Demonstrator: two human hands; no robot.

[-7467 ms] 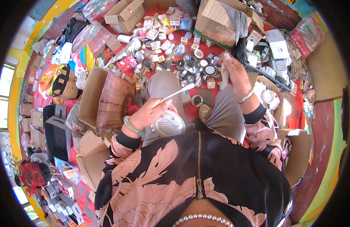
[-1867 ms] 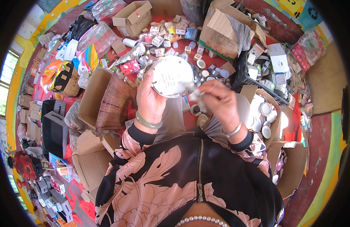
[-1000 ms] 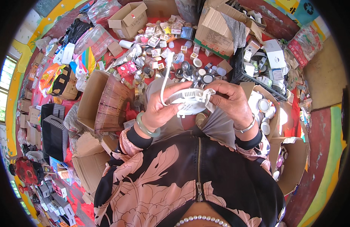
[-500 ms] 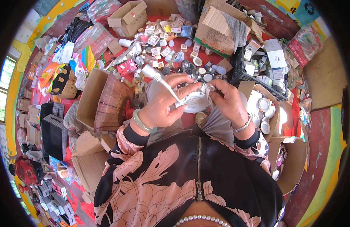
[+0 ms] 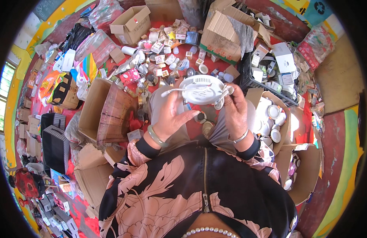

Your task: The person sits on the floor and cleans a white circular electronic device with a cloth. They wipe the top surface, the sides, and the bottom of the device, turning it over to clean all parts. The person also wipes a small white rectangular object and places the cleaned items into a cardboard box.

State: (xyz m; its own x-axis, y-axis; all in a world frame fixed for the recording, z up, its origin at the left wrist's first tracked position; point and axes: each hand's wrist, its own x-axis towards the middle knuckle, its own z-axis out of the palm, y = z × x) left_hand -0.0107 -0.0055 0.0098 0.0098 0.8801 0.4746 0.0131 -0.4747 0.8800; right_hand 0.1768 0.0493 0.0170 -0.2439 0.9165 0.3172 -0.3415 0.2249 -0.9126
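Floor [image 5: 334, 135]: red, strewn with boxes, packets and small round parts all around the seated person.
Open cardboard boxes: one large brown box [image 5: 108, 113] stands to the person's left; a box holding white round fittings [image 5: 270, 119] stands to the right, just beside the right wrist; a closed-looking carton [image 5: 132, 23] lies farther away.
Black crate [image 5: 266, 81]: beyond the right hand, filled with small cartons.
Round white lamp housing [image 5: 201, 89]: held up in front of the person between both hands, above the knees, its ribbed face turned toward the camera, roughly level.
White cable [image 5: 177, 91]: runs from the housing's left edge outward, ending beside the left thumb.
Left hand [image 5: 171, 117]: below and left of the housing, palm up, fingers spread and half curled under its rim; a green bangle sits on the wrist.
Right hand [image 5: 235, 109]: at the housing's right edge, fingers pinched on a small white part there; a silver bangle sits on the wrist.
Small parts pile [image 5: 163, 59]: little boxes and caps, well beyond the hands.
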